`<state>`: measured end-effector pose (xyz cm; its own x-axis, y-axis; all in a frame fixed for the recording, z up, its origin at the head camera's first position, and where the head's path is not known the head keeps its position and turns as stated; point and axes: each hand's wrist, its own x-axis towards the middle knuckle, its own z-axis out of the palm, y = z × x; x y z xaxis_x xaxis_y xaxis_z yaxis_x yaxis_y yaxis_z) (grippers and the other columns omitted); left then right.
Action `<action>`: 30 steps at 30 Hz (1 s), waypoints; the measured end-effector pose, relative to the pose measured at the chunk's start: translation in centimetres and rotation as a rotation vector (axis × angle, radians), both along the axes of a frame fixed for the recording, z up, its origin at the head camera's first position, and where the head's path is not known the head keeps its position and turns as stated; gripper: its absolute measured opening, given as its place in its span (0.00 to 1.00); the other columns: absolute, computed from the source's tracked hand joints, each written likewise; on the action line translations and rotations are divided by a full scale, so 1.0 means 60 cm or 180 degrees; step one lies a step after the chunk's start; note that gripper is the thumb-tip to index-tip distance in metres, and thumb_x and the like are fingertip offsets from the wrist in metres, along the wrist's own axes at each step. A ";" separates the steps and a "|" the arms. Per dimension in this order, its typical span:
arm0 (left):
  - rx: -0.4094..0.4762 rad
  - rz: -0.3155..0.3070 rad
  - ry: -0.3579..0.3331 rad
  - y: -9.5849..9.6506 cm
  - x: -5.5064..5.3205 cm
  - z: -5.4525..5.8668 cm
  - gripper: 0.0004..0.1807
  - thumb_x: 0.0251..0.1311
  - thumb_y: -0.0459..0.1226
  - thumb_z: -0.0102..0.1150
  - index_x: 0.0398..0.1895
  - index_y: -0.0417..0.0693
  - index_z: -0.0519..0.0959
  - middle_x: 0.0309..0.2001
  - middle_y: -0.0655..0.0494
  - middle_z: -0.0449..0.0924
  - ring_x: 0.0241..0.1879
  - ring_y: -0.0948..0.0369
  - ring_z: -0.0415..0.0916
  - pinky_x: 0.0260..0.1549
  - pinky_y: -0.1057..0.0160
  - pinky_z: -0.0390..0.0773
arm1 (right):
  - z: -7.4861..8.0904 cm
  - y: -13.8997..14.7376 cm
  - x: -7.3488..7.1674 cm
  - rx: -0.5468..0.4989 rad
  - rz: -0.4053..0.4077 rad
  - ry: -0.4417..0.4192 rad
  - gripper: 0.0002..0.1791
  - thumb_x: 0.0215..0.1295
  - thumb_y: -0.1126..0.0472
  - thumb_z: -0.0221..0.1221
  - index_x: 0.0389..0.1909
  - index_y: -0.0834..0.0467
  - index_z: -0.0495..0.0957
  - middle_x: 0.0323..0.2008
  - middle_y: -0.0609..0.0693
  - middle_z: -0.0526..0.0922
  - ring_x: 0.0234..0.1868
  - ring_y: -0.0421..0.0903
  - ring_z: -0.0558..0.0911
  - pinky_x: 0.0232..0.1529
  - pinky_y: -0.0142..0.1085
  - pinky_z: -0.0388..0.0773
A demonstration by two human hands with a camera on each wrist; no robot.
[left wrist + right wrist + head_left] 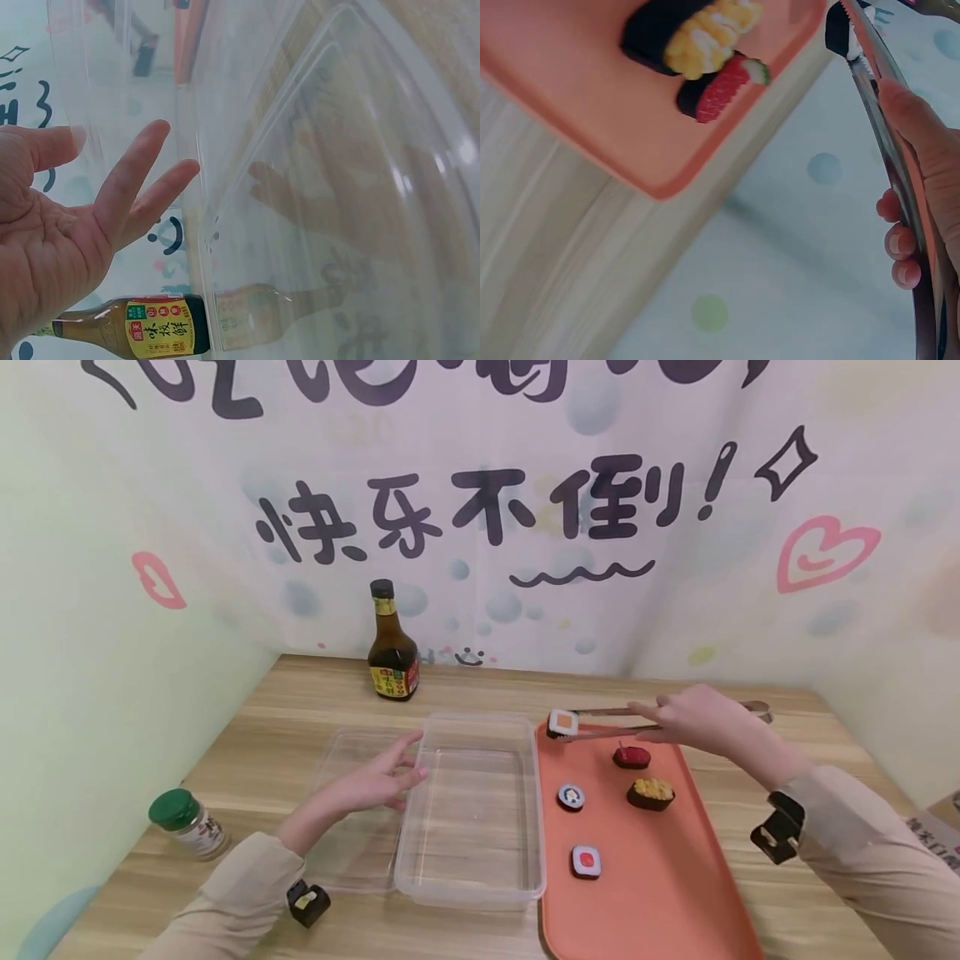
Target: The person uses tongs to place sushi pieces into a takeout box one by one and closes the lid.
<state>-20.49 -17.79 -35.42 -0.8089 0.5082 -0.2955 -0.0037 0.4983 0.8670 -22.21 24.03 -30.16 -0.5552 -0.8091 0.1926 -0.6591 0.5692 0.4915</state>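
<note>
My right hand [701,714] grips a pair of metal tongs [895,154]. Between the tongs' tips is a square sushi roll [562,723] with an orange centre, at the far left corner of the orange tray [637,885]. My left hand [378,779] has its fingers spread at the left rim of a clear plastic container [474,893]; whether they touch it I cannot tell. On the tray lie a round roll [571,797], a square roll with a red centre [586,862], a red-topped sushi [632,757] and a corn-topped sushi [651,793].
A clear lid [352,868] lies left of the container, under my left forearm. A brown sauce bottle [393,660] stands at the back of the wooden table [300,693]. Near the left edge is a green-capped jar [191,827]. A printed cloth [465,568] hangs behind.
</note>
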 end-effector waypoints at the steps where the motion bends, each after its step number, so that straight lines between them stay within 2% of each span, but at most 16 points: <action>1: -0.0004 0.0008 0.0005 0.000 0.000 0.000 0.35 0.68 0.40 0.42 0.71 0.43 0.38 0.64 0.26 0.51 0.58 0.36 0.63 0.41 0.54 0.82 | 0.005 -0.001 0.000 -0.0059 0.0019 0.0040 0.29 0.64 0.35 0.38 0.38 0.55 0.75 0.08 0.45 0.62 0.07 0.38 0.54 0.06 0.28 0.53; 3: -0.0016 0.0024 0.0016 -0.001 0.001 0.001 0.35 0.68 0.40 0.43 0.71 0.43 0.38 0.64 0.26 0.52 0.58 0.36 0.64 0.41 0.54 0.82 | 0.017 -0.007 -0.001 -0.0115 0.0007 0.0054 0.37 0.63 0.34 0.28 0.41 0.55 0.76 0.10 0.46 0.67 0.08 0.38 0.56 0.07 0.28 0.55; 4: -0.0020 0.0033 0.0019 -0.001 0.001 0.001 0.36 0.68 0.40 0.43 0.71 0.43 0.38 0.63 0.26 0.52 0.58 0.36 0.64 0.41 0.54 0.82 | 0.023 -0.011 -0.001 -0.0122 -0.0026 0.0031 0.36 0.64 0.34 0.30 0.43 0.56 0.77 0.11 0.47 0.69 0.09 0.38 0.57 0.07 0.28 0.56; 7: -0.0018 0.0052 0.0009 -0.001 0.001 0.002 0.36 0.68 0.40 0.43 0.71 0.42 0.38 0.63 0.26 0.53 0.57 0.36 0.64 0.42 0.54 0.82 | 0.040 -0.024 0.000 -0.0084 -0.0059 0.0050 0.26 0.62 0.39 0.49 0.45 0.57 0.77 0.16 0.49 0.74 0.10 0.40 0.60 0.09 0.28 0.58; 9: -0.0020 0.0057 0.0003 0.000 0.002 0.002 0.35 0.68 0.39 0.43 0.71 0.42 0.38 0.63 0.25 0.53 0.57 0.36 0.64 0.42 0.54 0.82 | 0.049 -0.034 0.000 -0.0103 0.0017 0.0140 0.24 0.62 0.42 0.50 0.45 0.58 0.77 0.17 0.50 0.73 0.10 0.40 0.60 0.09 0.28 0.58; 10: -0.0025 0.0058 0.0000 0.000 0.002 0.003 0.35 0.68 0.39 0.43 0.71 0.42 0.38 0.63 0.25 0.53 0.57 0.36 0.64 0.42 0.54 0.82 | 0.052 -0.039 -0.001 -0.0132 0.0089 0.0221 0.24 0.64 0.42 0.48 0.45 0.58 0.77 0.16 0.50 0.72 0.09 0.40 0.60 0.08 0.29 0.57; 14: -0.0028 0.0082 -0.0006 0.002 0.004 0.003 0.35 0.68 0.38 0.42 0.71 0.43 0.39 0.63 0.26 0.53 0.57 0.37 0.65 0.42 0.54 0.82 | 0.055 -0.069 -0.001 -0.0296 0.0363 0.0533 0.36 0.69 0.39 0.23 0.42 0.57 0.75 0.14 0.50 0.69 0.09 0.41 0.59 0.07 0.30 0.54; 17: -0.0023 0.0121 -0.0018 0.000 0.004 0.002 0.35 0.68 0.39 0.43 0.71 0.44 0.39 0.63 0.26 0.53 0.56 0.37 0.66 0.41 0.55 0.82 | 0.047 -0.104 -0.002 -0.0350 0.0530 0.0690 0.37 0.69 0.40 0.20 0.44 0.57 0.75 0.14 0.50 0.71 0.09 0.42 0.58 0.06 0.29 0.52; 20: -0.0002 0.0154 -0.0033 -0.001 0.004 0.001 0.35 0.67 0.40 0.44 0.71 0.45 0.39 0.63 0.26 0.53 0.56 0.37 0.66 0.40 0.55 0.83 | 0.033 -0.142 -0.003 -0.0297 0.0697 0.0698 0.28 0.69 0.39 0.35 0.42 0.56 0.75 0.12 0.49 0.70 0.07 0.41 0.57 0.05 0.29 0.53; 24: 0.0020 0.0166 -0.0033 0.000 0.004 0.001 0.35 0.67 0.40 0.44 0.71 0.45 0.40 0.63 0.26 0.53 0.54 0.37 0.68 0.39 0.56 0.83 | 0.010 -0.191 -0.003 0.0065 0.0707 0.0491 0.24 0.55 0.38 0.55 0.40 0.54 0.75 0.09 0.45 0.66 0.07 0.39 0.59 0.05 0.29 0.56; 30: 0.0039 0.0178 -0.0063 0.002 0.005 -0.002 0.36 0.66 0.39 0.45 0.71 0.45 0.40 0.62 0.27 0.56 0.53 0.39 0.69 0.37 0.56 0.83 | -0.021 -0.238 -0.010 0.0560 0.0284 0.0102 0.20 0.57 0.39 0.54 0.37 0.50 0.79 0.06 0.43 0.65 0.07 0.39 0.62 0.08 0.30 0.58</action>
